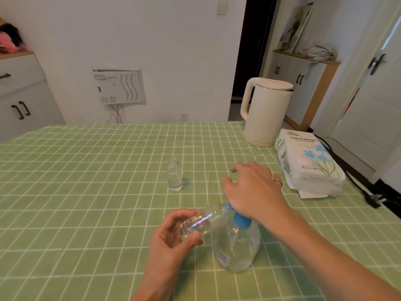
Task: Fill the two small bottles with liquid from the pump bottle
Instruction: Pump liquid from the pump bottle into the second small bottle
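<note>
Plainly, the pack (308, 161) reads "TISSUE PAPER". Lower centre, the left grip (171, 240) clasps a tilted small bottle (204, 220). The right grip (253, 187), fingers released, presses atop the pump bottle (237, 246).

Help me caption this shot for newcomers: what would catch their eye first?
Front and centre, the left hand holds a tilted small bottle to the blue pump head of the pump bottle, with the right hand on top of the pump. Behind, a second small bottle stands upright on the green checked tablecloth; a cream kettle and tissue pack sit far right.
</note>
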Available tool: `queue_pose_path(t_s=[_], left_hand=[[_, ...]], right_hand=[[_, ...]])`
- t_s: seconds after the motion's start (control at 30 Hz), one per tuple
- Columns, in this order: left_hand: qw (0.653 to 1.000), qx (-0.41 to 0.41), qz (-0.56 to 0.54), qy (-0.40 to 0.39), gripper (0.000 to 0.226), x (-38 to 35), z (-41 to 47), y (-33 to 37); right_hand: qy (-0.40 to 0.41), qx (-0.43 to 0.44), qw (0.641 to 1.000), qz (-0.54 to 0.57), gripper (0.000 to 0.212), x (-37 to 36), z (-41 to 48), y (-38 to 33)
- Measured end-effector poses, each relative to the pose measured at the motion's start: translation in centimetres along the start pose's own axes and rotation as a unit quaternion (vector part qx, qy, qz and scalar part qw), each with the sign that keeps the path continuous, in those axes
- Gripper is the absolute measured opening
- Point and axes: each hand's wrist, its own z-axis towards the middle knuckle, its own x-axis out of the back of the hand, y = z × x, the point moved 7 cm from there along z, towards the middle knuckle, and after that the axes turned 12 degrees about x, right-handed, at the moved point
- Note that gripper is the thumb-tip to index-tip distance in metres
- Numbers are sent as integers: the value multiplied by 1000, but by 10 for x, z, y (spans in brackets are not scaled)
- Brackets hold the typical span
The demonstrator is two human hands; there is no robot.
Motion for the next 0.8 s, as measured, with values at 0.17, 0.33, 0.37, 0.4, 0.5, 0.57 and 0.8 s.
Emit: queue_pose_path(t_s=[0.17, 0.33, 0.37, 0.4, 0.5, 0.57, 0.8], left_hand=[[1000, -1, -2, -1, 43, 1, 1, 0], [1000, 12, 4, -6, 45, 2, 1, -4], [1000, 13, 3, -5, 46, 2, 1, -4], [1000, 14, 1, -5, 46, 2, 1, -4], [1000, 13, -2, -6, 45, 1, 0, -4], [1000, 14, -7, -9, 45, -1, 0, -5], [1000, 15, -10, -13, 50, 2, 3, -9]], right_hand=[[10, 8, 1000, -9, 54, 1, 1, -2], [-32, -16, 999, 18, 60, -13, -3, 6], [-36, -16, 999, 15, 62, -13, -3, 5], [-38, -17, 999, 12, 62, -13, -2, 5], [-36, -16, 999, -1, 62, -8, -2, 3], [-24, -7, 1000, -18, 64, -2, -1, 1], [-51, -34, 998, 9, 60, -8, -3, 4]])
